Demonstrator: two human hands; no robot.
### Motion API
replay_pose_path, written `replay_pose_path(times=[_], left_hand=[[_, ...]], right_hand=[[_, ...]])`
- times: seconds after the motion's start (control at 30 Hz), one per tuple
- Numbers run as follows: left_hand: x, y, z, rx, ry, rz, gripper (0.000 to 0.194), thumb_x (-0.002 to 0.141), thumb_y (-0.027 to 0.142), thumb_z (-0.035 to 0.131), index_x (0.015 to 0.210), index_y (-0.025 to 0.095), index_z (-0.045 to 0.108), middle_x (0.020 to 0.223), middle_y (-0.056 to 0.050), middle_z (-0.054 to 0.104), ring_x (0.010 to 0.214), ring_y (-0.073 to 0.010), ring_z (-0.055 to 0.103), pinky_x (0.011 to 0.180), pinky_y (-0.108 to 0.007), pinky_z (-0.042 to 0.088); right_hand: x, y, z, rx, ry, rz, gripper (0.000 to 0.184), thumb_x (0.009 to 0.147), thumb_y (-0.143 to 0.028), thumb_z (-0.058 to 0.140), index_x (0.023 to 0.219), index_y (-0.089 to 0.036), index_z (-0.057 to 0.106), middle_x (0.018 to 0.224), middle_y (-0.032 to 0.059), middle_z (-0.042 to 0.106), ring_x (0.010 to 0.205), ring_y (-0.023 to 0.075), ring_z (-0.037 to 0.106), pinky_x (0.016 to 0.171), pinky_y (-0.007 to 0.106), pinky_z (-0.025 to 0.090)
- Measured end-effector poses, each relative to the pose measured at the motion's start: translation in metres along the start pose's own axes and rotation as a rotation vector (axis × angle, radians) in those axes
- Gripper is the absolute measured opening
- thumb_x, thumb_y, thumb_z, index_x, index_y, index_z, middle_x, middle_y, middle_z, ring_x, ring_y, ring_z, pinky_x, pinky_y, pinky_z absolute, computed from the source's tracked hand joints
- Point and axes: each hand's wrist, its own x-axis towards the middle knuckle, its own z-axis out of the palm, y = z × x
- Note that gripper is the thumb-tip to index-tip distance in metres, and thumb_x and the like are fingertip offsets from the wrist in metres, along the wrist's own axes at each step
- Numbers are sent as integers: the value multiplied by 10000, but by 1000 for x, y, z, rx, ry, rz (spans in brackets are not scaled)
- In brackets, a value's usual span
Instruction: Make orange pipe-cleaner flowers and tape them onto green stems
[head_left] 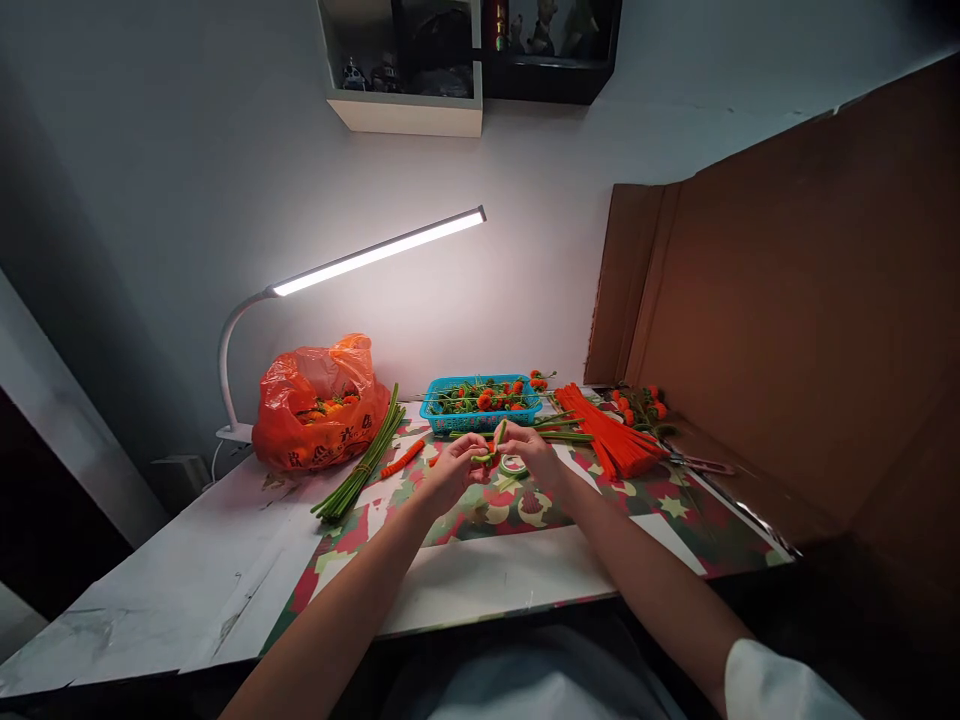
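- In the head view, your left hand [459, 465] and your right hand [529, 455] meet just above the patterned sheet [487, 508], in front of the blue basket [480, 424].
- Your left fingertips are together on a slim green piece [482, 459], with a bit of orange beside it; keep that pinch light but steady, so the piece does not roll.
- Your right fingertips are closed on an upright green strip [501, 434] (whether it joins the left hand's piece, you cannot tell from here); guide it with small finger movements rather than the whole wrist.
- Just below your right hand lies a green tape roll [513, 464]; best keep your palm from dragging it as you work.
- Hold both pieces about where they are, between you and the basket, since the lit lamp [379, 250] shines over this part of the table.
- Mind your right side: the orange fuzzy stems [611, 435] fan out near that hand, and a swinging elbow could scatter them.
- On your left, an orange coil [403, 459] and the tied green stems [360, 468] lie apart from your fingers; leave them undisturbed while both hands are busy.
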Motion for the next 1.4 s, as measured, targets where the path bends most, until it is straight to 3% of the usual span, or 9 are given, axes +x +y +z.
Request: replay_pose_path(times=[0.07,0.17,0.33,0.53,0.67,0.87,1.07,1.2,1.4], left_hand=[[0,-1,-3,67,-13,8,300,609,337,752,756,176,546,628,23,602,479,-82,558,469,-199,492],[1,-2,-6,146,-6,43,288,628,355,745,776,173,579,631,12,617,480,-89,567,494,-221,513],[1,-1,-6,202,43,76,271,636,366,740,764,174,597,635,11,627,495,-98,581,518,-235,521],[3,-2,-7,156,47,70,225,657,333,710,763,180,584,638,20,633,487,-90,574,509,-221,504],[4,-3,-8,131,51,77,241,640,339,715,750,176,575,635,10,639,480,-97,573,494,-223,495],[2,0,-7,190,33,74,297,632,378,730,763,163,573,639,15,630,486,-89,566,502,-222,493],[2,1,-8,202,13,51,326,637,391,744,793,165,569,662,19,636,516,-86,574,535,-222,501],[2,0,-8,187,17,40,326,638,381,745,806,166,567,652,25,628,514,-82,572,530,-212,497],[3,0,-6,189,34,30,329,629,388,746,786,163,566,645,21,630,501,-82,563,521,-218,496]], right_hand=[[-1,0,-1,-147,3,-77,242,722,-379,586,570,-192,566,724,11,499,716,157,498,680,290,428],[-5,0,3,-324,128,-185,171,724,-338,623,623,-201,605,762,27,561,790,181,532,738,314,436],[-11,2,15,-338,303,-117,127,718,-273,633,813,-202,681,790,40,657,753,186,596,729,324,458],[-7,8,15,-129,320,-30,43,663,-240,632,663,-197,634,677,9,625,662,164,573,665,300,454],[-5,11,15,-47,350,-11,88,631,-246,637,579,-193,590,629,3,596,610,148,535,605,283,433],[-8,8,14,-297,333,-125,60,640,-174,605,606,-191,651,639,19,635,643,158,559,616,275,441],[-10,3,13,-438,256,-264,201,693,-117,571,744,-226,733,719,30,673,735,176,584,669,301,469],[-9,2,14,-363,294,-186,174,714,-183,582,823,-201,716,750,28,678,696,158,594,649,283,478],[-8,5,19,-309,402,-17,51,637,-187,596,606,-166,631,579,-2,617,567,129,542,546,237,422]])
